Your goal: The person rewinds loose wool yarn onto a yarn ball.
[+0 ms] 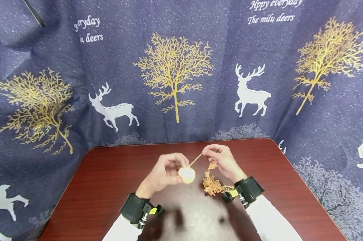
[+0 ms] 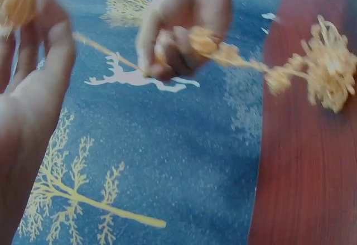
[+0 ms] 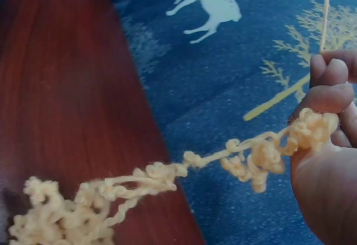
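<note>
Between its thumb and fingers my left hand holds a small yarn ball, which looks washed-out bright in the head view. In the left wrist view, the ball is pale orange. A taut strand runs from the ball up to my right hand, whose thumb and fingertips pinch it. Knotted, curly yarn hangs from the right palm and trails down to a loose tangle over the table. The right wrist view shows this tangle as loopy clumps joined by a thin twisted length.
Both hands are above a reddish-brown table with rounded far corners. Behind it hangs a dark blue curtain printed with trees and deer. A black strap with a small camera sits on each wrist.
</note>
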Demonstrator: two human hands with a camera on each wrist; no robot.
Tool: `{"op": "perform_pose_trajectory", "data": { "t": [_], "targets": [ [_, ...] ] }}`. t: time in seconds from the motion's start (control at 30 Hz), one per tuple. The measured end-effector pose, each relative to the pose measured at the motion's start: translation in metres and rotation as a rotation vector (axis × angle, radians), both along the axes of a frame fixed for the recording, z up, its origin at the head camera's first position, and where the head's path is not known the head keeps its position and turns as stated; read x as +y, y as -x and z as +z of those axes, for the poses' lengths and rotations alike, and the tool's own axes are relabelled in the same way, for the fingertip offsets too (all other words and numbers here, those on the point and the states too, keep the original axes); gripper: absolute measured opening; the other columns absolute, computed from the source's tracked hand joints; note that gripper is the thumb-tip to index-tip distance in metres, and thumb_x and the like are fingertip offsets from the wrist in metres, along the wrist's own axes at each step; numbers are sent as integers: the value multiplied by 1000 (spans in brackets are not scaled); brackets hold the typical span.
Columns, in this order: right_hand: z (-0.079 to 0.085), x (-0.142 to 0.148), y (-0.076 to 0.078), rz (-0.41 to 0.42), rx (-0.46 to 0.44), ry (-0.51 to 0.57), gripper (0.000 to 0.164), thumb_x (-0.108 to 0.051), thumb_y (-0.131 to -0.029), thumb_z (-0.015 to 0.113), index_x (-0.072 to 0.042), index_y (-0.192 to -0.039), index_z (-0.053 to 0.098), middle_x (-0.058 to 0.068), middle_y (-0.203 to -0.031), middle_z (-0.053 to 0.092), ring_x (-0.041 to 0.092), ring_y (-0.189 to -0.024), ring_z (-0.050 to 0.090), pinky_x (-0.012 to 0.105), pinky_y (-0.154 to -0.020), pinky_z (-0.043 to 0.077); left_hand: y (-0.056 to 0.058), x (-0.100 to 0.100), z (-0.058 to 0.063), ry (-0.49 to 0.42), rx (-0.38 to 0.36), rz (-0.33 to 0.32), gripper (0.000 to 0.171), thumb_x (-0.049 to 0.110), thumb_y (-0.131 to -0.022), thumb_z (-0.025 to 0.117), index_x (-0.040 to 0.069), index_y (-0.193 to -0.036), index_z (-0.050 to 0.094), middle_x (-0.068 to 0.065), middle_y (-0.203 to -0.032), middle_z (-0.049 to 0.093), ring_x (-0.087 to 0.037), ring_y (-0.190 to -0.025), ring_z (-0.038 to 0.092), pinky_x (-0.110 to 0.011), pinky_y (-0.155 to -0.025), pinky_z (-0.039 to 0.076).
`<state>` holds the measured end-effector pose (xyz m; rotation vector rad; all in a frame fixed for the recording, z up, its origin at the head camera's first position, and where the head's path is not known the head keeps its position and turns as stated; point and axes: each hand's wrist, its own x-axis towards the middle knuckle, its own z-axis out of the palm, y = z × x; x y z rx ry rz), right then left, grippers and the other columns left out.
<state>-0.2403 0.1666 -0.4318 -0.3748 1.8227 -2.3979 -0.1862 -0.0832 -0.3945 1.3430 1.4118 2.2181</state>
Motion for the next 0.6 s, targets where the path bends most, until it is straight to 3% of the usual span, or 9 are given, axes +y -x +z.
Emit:
{"op": "perform_pose_trajectory", "data": {
  "t": [0.1,0.2,0.37,0.6],
  "targets": [
    [-3,-3,-5,13,-2,-74,8,1,-92,68,-5,-94,74,3,-79,71,7,-60,55,16,-49,41,2,4,3,-135,-53,143,27,-2,-77,77,5,-101,67,-3,-103,64,-14,-94,60,-22,-79,55],
    [-4,-4,-10,21,7,-162,7,-2,-91,70,2,-96,72,5,-77,69,8,-59,54,17,-47,40,4,5,5,-242,-160,249,31,-10,-77,68,7,-103,68,-3,-106,66,-14,-95,63,-24,-81,57],
    [-5,-5,-17,55,54,-267,19,-3,-90,71,11,-102,69,4,-79,69,8,-59,55,18,-48,41,6,5,7,-347,-311,326,42,-17,-83,54,7,-116,62,-6,-111,64,-20,-98,66,-31,-84,59],
    [-5,-2,-20,63,88,-297,15,-3,-90,71,8,-99,70,5,-81,68,10,-60,55,20,-49,43,7,7,11,-377,-386,417,39,-14,-88,53,5,-119,68,-11,-113,65,-22,-100,67,-33,-88,58]
  ]
}}
